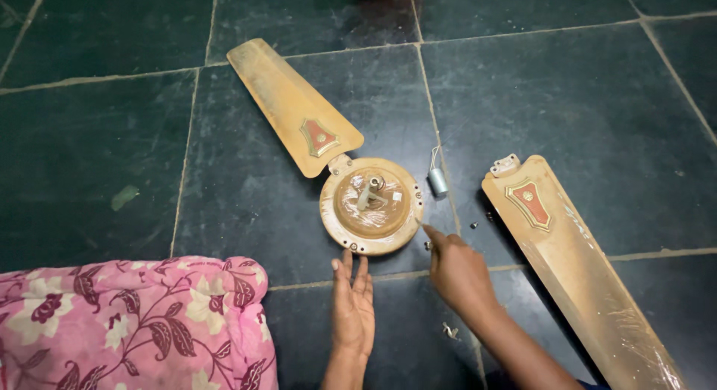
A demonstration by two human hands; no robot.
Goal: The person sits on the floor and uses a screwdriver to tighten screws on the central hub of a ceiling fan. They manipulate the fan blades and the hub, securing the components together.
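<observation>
Our left hand (352, 304) lies flat and open on the dark tiled floor (97, 158), fingertips just beside the round tan ceiling-fan motor hub (371, 205). Our right hand (455, 270) is loosely curled, forefinger at the hub's rim; whether it pinches anything we cannot tell. We judge the blade fixings are in hand. We count two tan blades: one attached (287, 103), one loose (579, 270); one grey capacitor (438, 181).
</observation>
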